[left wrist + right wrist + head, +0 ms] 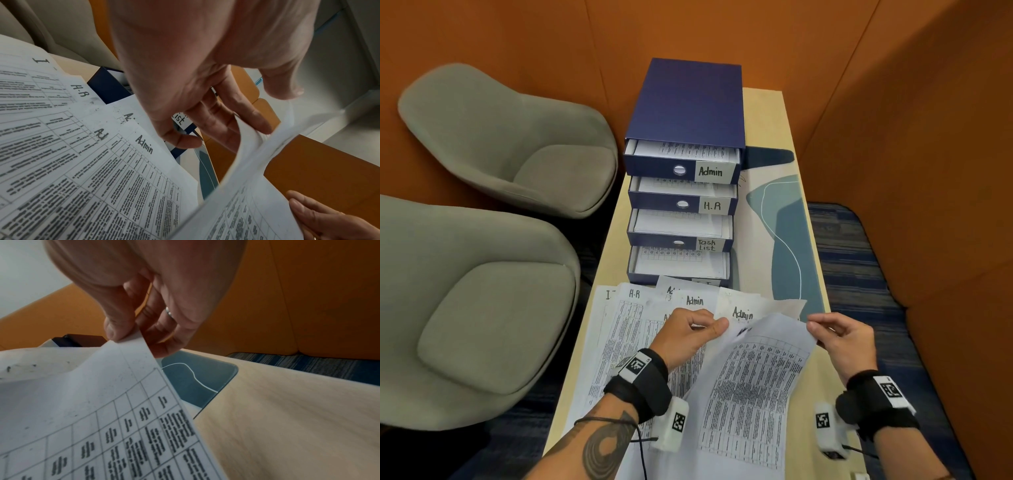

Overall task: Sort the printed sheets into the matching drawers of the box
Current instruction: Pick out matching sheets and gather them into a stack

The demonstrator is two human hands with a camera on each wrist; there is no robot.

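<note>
At the near end of the desk, I hold one printed sheet lifted above the fanned pile. My left hand pinches its far-left corner; my right hand pinches its far-right corner. The sheet is light, limp and bows between grips; hold corners.
</note>
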